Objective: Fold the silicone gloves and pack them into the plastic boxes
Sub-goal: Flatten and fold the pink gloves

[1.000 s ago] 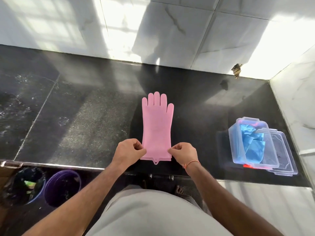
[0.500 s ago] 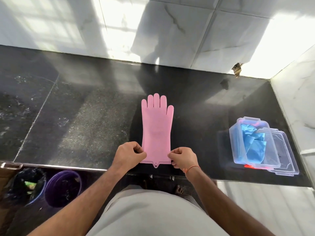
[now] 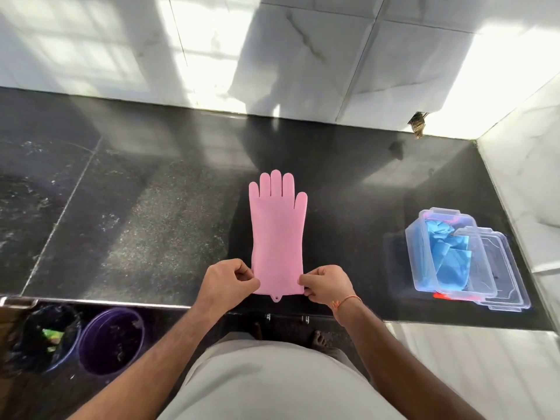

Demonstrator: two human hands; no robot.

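From where I sit, reading left to right: below the near left edge of the counter [image 3: 127, 207] stand a dark bin [image 3: 45, 341] and a purple bucket [image 3: 112, 341], both off the work surface. The dark stone to the left of the glove is bare, so there is room to slide that way.

My left hand [image 3: 225, 283] has its fingers curled and pinches the near left corner of the pink glove [image 3: 277, 237] at the cuff. The glove lies flat, its long axis running straight away from me, cuff near and fingers far, thumb on the right side. My right hand [image 3: 328, 284] pinches the near right corner in the same manner. Both hands sit at the cuff end, evenly placed either side, so neither is nearer to the fingertips; the whole length of the glove lies ahead of them.

I judge the coming fold turns on that: carry the cuff away from me toward the fingers. The cuff lies close to the near counter edge, so there is little margin toward me, but plenty of stone beyond the glove fingers before the tiled wall [image 3: 272, 56].

Well apart to the right sits a clear plastic box [image 3: 421, 253] already holding a blue glove [image 3: 448, 253], with more clear box or lid pieces [image 3: 509, 280] against its right side, near the side wall.
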